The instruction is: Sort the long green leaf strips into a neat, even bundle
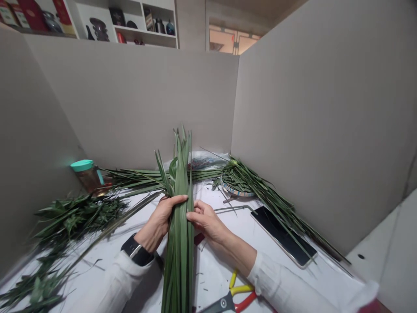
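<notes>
A thick bundle of long green leaves [177, 261] stands lengthwise in front of me, its tips reaching up towards the back panel. My left hand [162, 215] is wrapped around the bundle from the left, the thumb lying across its front. On the other side, my right hand [206, 219] pinches the edge of a leaf strip with thumb and fingers. Scissors [230, 300] with yellow and red handles lie below my right forearm, partly cut off by the frame edge.
A jug with a turquoise lid [83, 167] stands at the left. Leaf scraps [78, 217] are heaped near it. At the right lie a phone [282, 234], a round tray [239, 191] under leaves, and more long strips [276, 200]. Grey panels [146, 100] enclose the table.
</notes>
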Demonstrator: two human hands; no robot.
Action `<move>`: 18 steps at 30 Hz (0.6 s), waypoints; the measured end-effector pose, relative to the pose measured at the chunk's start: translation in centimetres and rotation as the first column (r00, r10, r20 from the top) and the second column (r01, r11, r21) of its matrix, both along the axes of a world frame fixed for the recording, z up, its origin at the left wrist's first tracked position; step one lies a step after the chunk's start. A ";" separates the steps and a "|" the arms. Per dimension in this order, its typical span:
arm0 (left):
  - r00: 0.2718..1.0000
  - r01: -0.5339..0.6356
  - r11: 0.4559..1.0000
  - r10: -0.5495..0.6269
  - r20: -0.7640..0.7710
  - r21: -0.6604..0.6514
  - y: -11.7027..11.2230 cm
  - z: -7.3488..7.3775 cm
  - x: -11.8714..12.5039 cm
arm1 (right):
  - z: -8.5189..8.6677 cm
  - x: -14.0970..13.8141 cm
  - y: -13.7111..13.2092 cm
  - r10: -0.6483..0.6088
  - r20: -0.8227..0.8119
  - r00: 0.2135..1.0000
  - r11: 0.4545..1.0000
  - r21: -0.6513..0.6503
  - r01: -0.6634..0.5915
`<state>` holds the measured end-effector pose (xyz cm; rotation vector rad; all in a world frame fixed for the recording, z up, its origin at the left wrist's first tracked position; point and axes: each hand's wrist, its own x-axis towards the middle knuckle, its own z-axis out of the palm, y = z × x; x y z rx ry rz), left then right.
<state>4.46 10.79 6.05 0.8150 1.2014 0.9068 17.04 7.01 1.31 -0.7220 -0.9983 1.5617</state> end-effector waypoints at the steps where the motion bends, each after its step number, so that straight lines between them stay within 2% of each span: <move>1: 1.000 0.001 1.000 -0.001 0.001 0.000 0.0 -0.1 0.0 | 0.1 0.0 -0.1 -0.008 0.005 1.000 1.000 0.003 0.008; 4: 1.000 0.008 1.000 -0.008 0.013 -0.004 -0.5 -0.5 -0.1 | 0.4 0.2 0.0 -0.065 0.022 0.998 0.998 0.021 0.064; 8: 0.999 0.003 1.000 -0.004 0.048 0.013 -1.1 -0.6 0.1 | 1.1 0.3 1.4 -0.182 0.074 0.981 0.980 0.093 0.175; 13: 0.998 -0.036 0.998 0.032 0.061 0.060 -1.1 -0.5 0.4 | 1.9 0.1 3.3 -0.222 0.183 0.958 0.964 0.191 0.187; 18: 0.997 -0.064 0.995 0.061 0.043 0.073 -1.1 -0.6 0.2 | 1.3 -0.3 3.9 -0.260 0.257 0.931 0.953 0.224 0.204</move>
